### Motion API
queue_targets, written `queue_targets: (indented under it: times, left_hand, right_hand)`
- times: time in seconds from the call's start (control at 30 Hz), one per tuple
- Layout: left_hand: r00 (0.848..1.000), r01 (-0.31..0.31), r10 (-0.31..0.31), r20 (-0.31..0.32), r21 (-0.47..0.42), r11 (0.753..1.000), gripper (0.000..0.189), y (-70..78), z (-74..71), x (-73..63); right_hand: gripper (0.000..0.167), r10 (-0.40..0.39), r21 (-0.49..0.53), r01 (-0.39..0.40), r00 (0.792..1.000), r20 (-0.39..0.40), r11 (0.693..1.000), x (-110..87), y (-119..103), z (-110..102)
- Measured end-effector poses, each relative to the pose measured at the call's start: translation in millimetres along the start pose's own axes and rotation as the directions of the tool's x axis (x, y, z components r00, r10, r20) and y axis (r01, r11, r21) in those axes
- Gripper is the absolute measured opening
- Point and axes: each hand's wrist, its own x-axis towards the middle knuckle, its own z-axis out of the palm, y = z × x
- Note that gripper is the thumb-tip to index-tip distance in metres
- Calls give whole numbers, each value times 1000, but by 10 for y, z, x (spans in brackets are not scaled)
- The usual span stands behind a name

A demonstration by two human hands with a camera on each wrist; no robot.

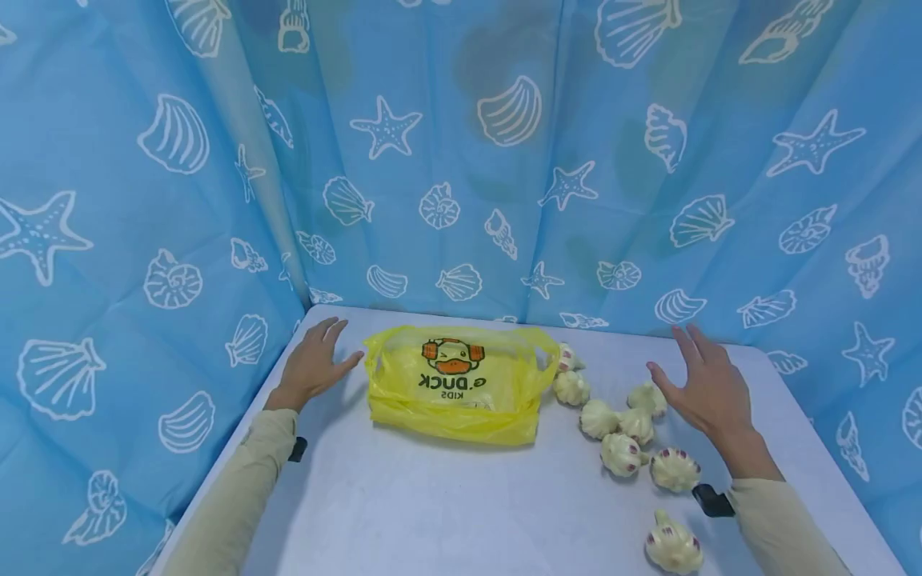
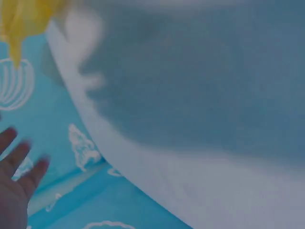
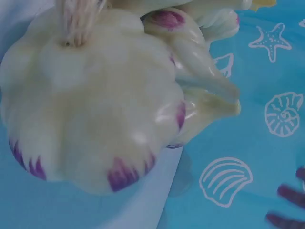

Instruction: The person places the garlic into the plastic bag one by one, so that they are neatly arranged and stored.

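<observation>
A yellow plastic bag [image 1: 454, 400] lies flattened near the centre of the head view, a little to the left. It is thin and wrinkled, with a loop handle at each side, and carries a printed duck face above mirrored letters, "G.DUCK KIDS". Eight whole garlic bulbs [image 1: 621, 455], creamy white with purple marks, lie to its right: two close by its right handle, five grouped further right, one apart at lower right.
</observation>
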Motion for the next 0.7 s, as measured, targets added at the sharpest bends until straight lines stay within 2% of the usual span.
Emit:
queue_targets:
  times: [0.1,0.17,0.23,0.3,0.37,0.43,0.47,0.57,0.63,0.67,0.7]
  left_hand:
    - [998,63,-66,-17,-133,989,48,66,-27,38]
    - [992,121,-127,-17,-206,971,38,103,-35,68]
    - [981,191,-193,19,-262,946,36,135,-24,93]
    - [961,276,-261,90,-272,922,39,148,23,113]
    - [928,366,-320,193,-295,883,47,165,74,114]
    - [879,458,-365,305,-333,824,57,191,130,109]
    - [852,503,-381,358,-365,783,61,208,156,107]
    - [781,613,-395,483,-478,629,68,267,204,91]
    - [758,648,-387,525,-535,542,67,289,232,84]
    - [751,657,-379,540,-558,507,66,295,249,80]
    - [747,663,-374,550,-573,483,65,302,260,72]
  right_hand:
    - [59,29,92,-24,998,-59,995,2,-16,-32]
    - [53,76,132,-68,996,-54,989,1,-22,-46]
    - [51,115,171,-109,993,-29,979,-10,-15,-45]
    - [54,144,203,-145,989,18,968,-37,1,-30]
    - [58,153,230,-166,986,73,959,-78,28,9]
    - [63,157,244,-186,979,134,952,-125,53,52]
    - [65,156,250,-193,974,162,949,-147,64,74]
    - [68,152,274,-215,961,232,937,-197,82,132]
    - [69,147,297,-225,954,262,928,-215,85,157]
    - [69,145,309,-229,951,273,923,-220,90,166]
    - [69,144,320,-234,949,282,918,-224,97,171]
